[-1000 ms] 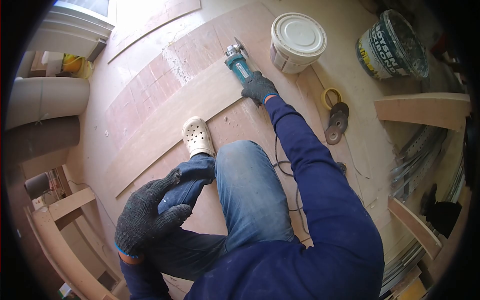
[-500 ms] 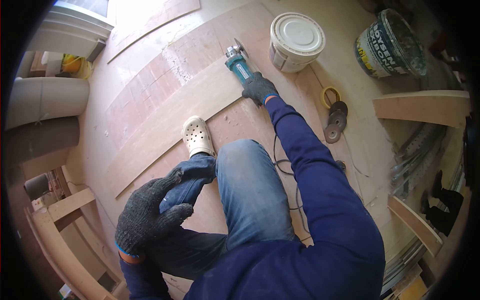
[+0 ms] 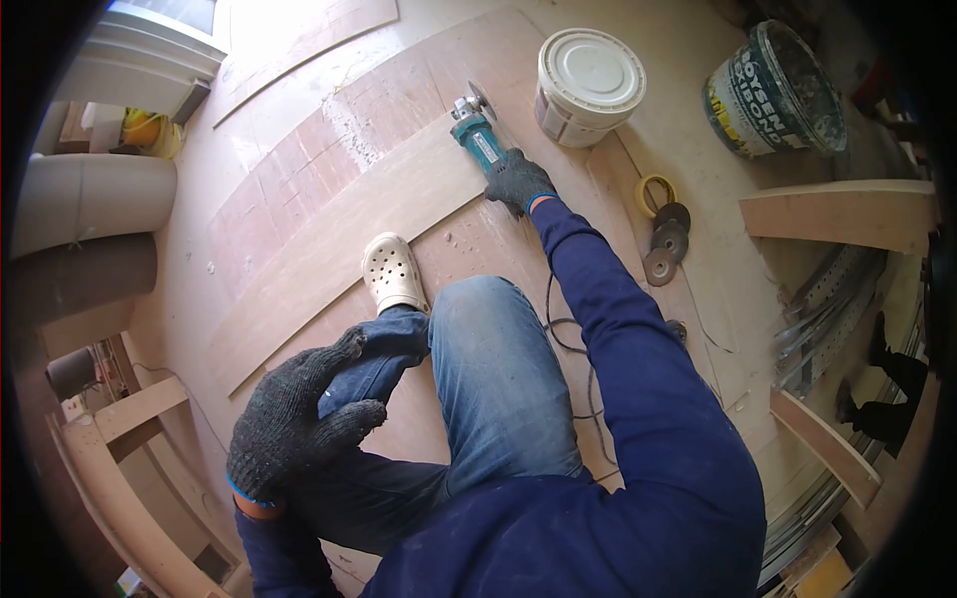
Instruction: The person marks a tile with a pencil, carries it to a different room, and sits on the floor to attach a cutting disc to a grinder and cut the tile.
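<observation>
In a dark knit glove, my right hand (image 3: 519, 182) is wrapped around the body of a teal angle grinder (image 3: 484, 146). The grinder's thin disc (image 3: 482, 101) points away from me, at the far end of a long pale tile plank (image 3: 344, 234). My left hand (image 3: 299, 419), also gloved, rests over my bent left leg with its thumb apart from the fingers and holds nothing. A cream clog (image 3: 391, 272) on my foot presses on the plank. The grinder's underside is hidden from view.
Beyond the grinder stands a lidded white bucket (image 3: 590, 85), with an open paint pail (image 3: 776, 90) farther right. A tape roll (image 3: 655, 195) and loose discs (image 3: 669, 239) lie right of my arm. A black cord (image 3: 590, 394) runs beside my knee. Wooden frames (image 3: 110, 483) flank me.
Both hands and the grinder keep practically the same positions. The view has shifted very slightly, and the dark-clothed legs of another person at the right edge have moved a little.
</observation>
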### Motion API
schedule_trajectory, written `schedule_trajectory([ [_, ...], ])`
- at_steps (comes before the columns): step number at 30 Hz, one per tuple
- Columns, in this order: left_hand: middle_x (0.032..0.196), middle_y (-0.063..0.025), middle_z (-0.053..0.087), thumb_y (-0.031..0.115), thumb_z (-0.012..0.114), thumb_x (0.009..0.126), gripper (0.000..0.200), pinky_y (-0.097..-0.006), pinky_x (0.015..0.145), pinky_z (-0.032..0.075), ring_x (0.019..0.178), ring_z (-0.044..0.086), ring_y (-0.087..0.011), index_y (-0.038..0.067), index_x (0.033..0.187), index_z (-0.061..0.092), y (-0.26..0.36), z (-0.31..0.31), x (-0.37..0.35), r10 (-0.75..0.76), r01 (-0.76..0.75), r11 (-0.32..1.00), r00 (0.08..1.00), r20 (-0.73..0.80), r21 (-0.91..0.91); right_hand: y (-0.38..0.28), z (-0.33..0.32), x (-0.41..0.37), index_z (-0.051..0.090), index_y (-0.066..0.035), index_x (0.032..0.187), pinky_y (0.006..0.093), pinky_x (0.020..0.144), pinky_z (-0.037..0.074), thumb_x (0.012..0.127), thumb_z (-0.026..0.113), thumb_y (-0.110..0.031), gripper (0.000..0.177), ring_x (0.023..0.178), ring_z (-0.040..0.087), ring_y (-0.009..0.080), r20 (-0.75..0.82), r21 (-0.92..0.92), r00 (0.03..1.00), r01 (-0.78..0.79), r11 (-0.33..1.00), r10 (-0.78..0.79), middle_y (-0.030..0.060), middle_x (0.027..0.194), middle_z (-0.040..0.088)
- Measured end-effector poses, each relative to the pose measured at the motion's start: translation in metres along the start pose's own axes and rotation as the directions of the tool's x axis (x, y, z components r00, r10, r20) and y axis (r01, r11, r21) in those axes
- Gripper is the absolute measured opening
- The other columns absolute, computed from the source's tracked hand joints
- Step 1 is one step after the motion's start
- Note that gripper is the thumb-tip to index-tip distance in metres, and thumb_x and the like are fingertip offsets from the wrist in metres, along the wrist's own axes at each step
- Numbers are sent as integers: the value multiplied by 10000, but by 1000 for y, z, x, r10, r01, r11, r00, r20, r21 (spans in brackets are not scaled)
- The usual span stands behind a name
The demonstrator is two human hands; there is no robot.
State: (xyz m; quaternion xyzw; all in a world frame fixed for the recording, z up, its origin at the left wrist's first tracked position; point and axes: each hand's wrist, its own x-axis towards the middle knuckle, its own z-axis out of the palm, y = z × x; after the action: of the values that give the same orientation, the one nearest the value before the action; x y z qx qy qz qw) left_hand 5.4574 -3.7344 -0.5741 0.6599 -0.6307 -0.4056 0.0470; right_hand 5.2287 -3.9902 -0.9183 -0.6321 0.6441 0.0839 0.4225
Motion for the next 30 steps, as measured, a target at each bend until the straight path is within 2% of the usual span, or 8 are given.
schedule_trajectory([
  [11,1131,-237,692,370,852,743,730,-438,938,521,1062,678,-380,44,1352,613,7,1,-1,-59,59,998,998,14,-17,-11,3,25,456,-31,1342,452,975,528,680,755,-321,783,1127,672,372,-42,-41,999,14,999,-16,249,1212,659],
  [15,1138,-240,691,355,856,741,731,-440,940,521,1065,677,-384,41,1354,610,13,0,2,-52,52,999,998,27,2,-9,-2,14,463,-35,1340,452,979,526,691,749,-324,766,1130,671,373,-2,4,1000,-1,1000,1,254,1207,659],
  [21,1135,-238,694,310,853,742,715,-440,942,522,1065,680,-384,48,1359,607,23,-1,4,-55,56,998,998,18,-23,13,10,-5,439,-33,1347,463,999,511,701,747,-321,771,1144,658,398,-48,13,999,1,1000,-1,265,1213,651],
  [23,1144,-228,693,437,832,772,770,-420,931,520,1046,693,-348,24,1377,595,25,-2,5,-52,52,999,998,35,-14,20,9,-14,434,-33,1352,465,1005,508,707,742,-322,771,1153,652,403,-26,9,1000,-4,1000,5,267,1227,643],
  [24,1144,-228,693,437,832,772,770,-420,931,520,1046,693,-348,24,1377,595,26,-2,5,-51,51,999,998,33,-15,20,8,-19,430,-32,1357,467,1012,505,713,737,-322,771,1162,646,408,-1,10,1000,-11,1000,11,268,1242,635],
  [26,1115,-233,701,298,854,737,710,-440,940,524,1060,684,-383,59,1360,610,27,0,5,-33,33,999,999,3,-21,19,2,-26,424,-26,1363,465,1016,503,717,732,-320,774,1170,643,406,13,11,1000,-5,1000,5,268,1249,632],
  [30,1120,-234,699,303,855,740,707,-440,938,525,1061,686,-380,57,1356,611,21,2,5,-1,1,1000,1000,4,-8,14,5,-17,417,-18,1373,465,1020,502,716,732,-320,788,1180,642,398,-8,-24,1000,-27,999,27,262,1255,633],
])
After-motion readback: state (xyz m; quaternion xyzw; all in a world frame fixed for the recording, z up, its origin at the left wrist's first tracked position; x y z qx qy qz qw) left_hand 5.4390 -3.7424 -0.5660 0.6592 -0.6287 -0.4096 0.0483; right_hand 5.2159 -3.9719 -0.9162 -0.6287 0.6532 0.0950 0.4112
